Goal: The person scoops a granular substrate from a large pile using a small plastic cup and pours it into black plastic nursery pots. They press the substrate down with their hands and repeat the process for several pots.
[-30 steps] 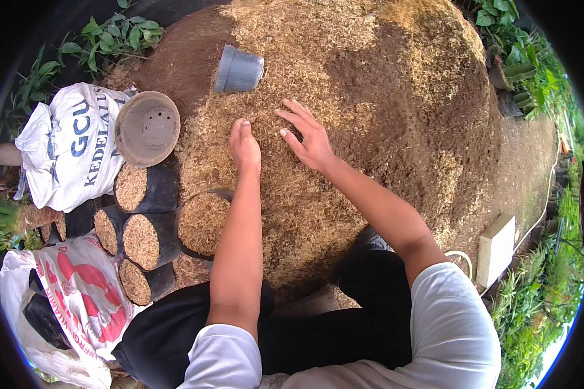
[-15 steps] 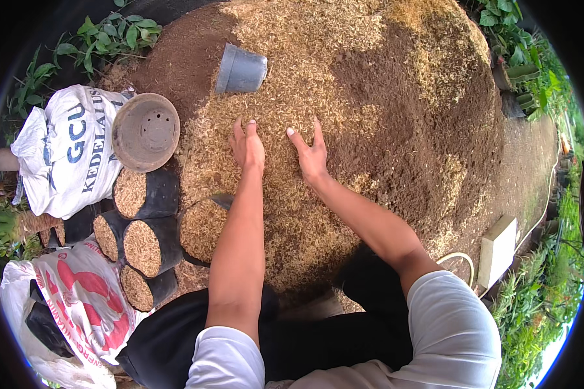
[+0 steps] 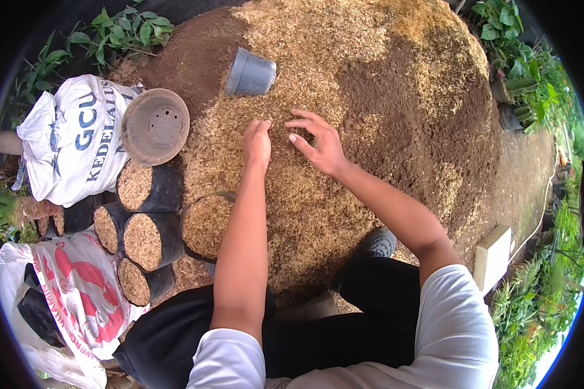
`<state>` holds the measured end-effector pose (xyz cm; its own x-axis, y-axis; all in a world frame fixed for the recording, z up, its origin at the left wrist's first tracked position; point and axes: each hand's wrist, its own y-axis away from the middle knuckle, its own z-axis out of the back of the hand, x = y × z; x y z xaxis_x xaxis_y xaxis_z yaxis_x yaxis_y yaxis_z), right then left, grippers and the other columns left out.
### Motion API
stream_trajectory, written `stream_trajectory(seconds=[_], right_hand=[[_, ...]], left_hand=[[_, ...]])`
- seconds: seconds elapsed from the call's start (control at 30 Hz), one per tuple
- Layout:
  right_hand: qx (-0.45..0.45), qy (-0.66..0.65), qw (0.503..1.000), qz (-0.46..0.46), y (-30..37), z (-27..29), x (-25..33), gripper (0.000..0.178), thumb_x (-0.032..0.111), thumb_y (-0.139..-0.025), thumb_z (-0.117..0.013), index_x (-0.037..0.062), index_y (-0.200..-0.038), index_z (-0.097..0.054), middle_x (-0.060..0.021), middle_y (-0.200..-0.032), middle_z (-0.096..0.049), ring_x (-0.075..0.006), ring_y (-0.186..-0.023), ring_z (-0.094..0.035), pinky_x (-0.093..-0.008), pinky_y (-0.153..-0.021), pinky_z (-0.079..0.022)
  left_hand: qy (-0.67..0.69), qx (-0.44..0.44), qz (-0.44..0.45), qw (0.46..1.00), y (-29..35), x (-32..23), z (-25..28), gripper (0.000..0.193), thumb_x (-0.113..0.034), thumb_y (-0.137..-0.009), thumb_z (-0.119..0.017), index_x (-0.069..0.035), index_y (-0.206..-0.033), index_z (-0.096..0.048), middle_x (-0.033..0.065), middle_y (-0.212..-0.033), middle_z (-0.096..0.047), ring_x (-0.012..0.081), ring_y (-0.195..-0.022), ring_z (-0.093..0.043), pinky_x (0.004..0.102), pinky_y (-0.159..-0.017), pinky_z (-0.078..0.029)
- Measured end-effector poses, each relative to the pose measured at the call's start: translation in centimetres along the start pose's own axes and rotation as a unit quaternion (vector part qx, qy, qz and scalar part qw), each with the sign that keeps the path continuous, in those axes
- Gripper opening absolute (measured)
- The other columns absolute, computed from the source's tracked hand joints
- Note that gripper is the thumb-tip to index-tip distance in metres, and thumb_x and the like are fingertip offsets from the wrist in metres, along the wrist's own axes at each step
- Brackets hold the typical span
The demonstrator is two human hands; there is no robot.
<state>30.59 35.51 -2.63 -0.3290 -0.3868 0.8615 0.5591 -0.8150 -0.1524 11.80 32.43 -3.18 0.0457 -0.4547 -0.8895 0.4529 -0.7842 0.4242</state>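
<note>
Both my hands are over a mound of pale husks mixed with dark soil. My left hand holds nothing that I can see; its fingers point forward, partly foreshortened. To its right, my right hand is open, thumb and fingers apart and turned toward the left hand. Just beyond them a grey plastic pot lies tilted on the husks. A husk-filled black planting bag stands beside my left forearm.
Several black planting bags full of husks stand at the left, near a shallow round pot with drain holes. White sacks lie beyond. Leafy plants edge the mound. A pale block lies at the right.
My right hand has shifted right and turned inward, its fingers now bent toward the left hand. The left hand's fingers have come closer together. The whole view has shifted slightly.
</note>
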Motion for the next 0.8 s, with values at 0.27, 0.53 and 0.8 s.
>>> stream_trajectory(seconds=[0.27, 0.53, 0.8], right_hand=[[-0.031, -0.113, 0.875, -0.469, 7.1, -4.7, 3.8, 0.095, 0.045, -0.100, -0.061, 0.0046, -0.172, -0.012, -0.0194, -0.177, -0.014, -0.0378, -0.164, -0.016, -0.0486, -0.132, -0.021], [-0.193, -0.320, 0.808, -0.455, 2.4, -6.1, 0.2, 0.110, 0.066, -0.094, -0.065, 0.0020, -0.170, -0.017, -0.0271, -0.173, -0.019, -0.0379, -0.162, -0.018, -0.0466, -0.131, -0.020], [-0.131, -0.004, 0.984, -0.122, -2.7, 0.0, -2.2, 0.044, 0.037, -0.100, -0.072, 0.0046, -0.130, -0.074, -0.0185, -0.121, -0.073, -0.0309, -0.115, -0.067, -0.0449, -0.105, -0.048]], left_hand=[[-0.354, 0.015, 0.226, 0.907, 5.6, 0.1, -0.2, 0.080, -0.066, -0.108, -0.035, -0.022, -0.172, -0.015, 0.0316, -0.174, -0.009, 0.0558, -0.156, -0.025, 0.0632, -0.126, -0.032], [0.157, -0.013, 0.116, 0.981, 2.5, 4.3, -2.6, 0.078, -0.056, -0.103, -0.047, -0.015, -0.167, -0.030, 0.0211, -0.178, -0.012, 0.0446, -0.163, -0.011, 0.0588, -0.130, -0.010], [0.314, 0.003, 0.063, 0.947, -0.2, 2.8, -1.3, 0.050, -0.033, -0.086, -0.065, 0.000, -0.123, -0.057, 0.0234, -0.148, -0.051, 0.0338, -0.146, -0.039, 0.0511, -0.129, -0.015]])
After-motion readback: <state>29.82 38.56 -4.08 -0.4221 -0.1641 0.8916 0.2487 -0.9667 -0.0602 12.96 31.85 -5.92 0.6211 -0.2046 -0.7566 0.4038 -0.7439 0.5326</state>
